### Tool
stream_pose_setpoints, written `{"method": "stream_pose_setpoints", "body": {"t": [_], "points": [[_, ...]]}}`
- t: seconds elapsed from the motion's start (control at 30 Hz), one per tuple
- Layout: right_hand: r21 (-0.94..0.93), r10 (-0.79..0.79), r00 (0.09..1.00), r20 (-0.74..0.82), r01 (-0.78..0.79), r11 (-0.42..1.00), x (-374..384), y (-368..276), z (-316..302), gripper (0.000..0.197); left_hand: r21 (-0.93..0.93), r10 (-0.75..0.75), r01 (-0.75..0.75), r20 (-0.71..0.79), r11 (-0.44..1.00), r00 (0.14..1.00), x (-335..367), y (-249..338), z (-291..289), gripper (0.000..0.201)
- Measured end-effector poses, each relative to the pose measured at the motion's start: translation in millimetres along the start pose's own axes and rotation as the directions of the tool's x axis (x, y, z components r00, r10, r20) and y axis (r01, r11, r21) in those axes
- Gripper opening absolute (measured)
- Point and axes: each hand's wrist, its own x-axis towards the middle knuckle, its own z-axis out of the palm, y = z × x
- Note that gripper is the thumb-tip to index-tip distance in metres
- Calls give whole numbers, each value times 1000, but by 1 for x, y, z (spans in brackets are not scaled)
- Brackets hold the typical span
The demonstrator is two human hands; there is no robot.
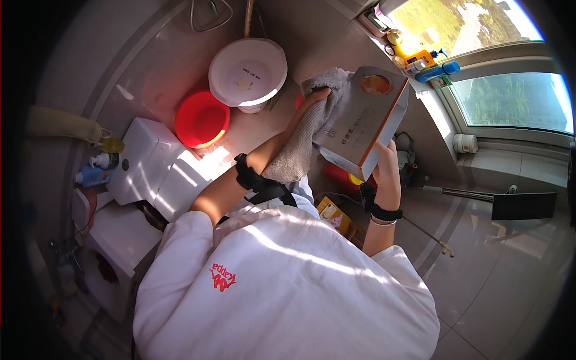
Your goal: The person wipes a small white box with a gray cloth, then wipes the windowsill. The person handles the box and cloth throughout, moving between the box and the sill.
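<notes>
A white cardboard box (354,123) with orange edges and a round food picture is held up in front of me, tilted. My right hand (387,165) grips its near right end, with some fingers hidden behind or inside the box. My left hand (317,100) is closed on a grey towel (296,157), which is bunched at the box's left side and hangs down over my forearm. The towel appears to touch the box's left edge. Dark bands circle both of my wrists.
On the left stand a red basin (202,120), a white basin (247,69) and a white toilet (147,165). Bottles, including a blue one (437,72), line the windowsill at upper right. A dark-headed floor squeegee (523,206) and a thin rod lie at right.
</notes>
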Motion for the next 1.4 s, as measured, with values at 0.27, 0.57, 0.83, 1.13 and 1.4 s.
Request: {"method": "stream_pose_setpoints", "body": {"t": [0.27, 0.57, 0.83, 1.13, 1.4], "points": [[92, 188, 958, 216, -211, 973, -27, 29, 34, 32, -97, 15, -7, 87, 995, 996, 0, -3, -36, 60], [141, 219, 971, 92, -230, 963, -17, 44, 42, 25, 6, 42, -42, -17, 999, 999, -27, -5, -43, 59], [279, 148, 989, 3, -143, 949, 20, 58, 36, 38, 67, 70, -67, -38, 996, 997, -15, -9, -18, 59], [344, 131, 988, -85, -94, 934, 61, 50, 7, 36, 84, 29, -21, -94, 996, 995, -13, -31, -4, 55], [221, 68, 979, -192, -24, 975, 65, 80, 22, 21, 583, 564, -403, -118, 706, 817, 7, -83, -12, 61]]}}
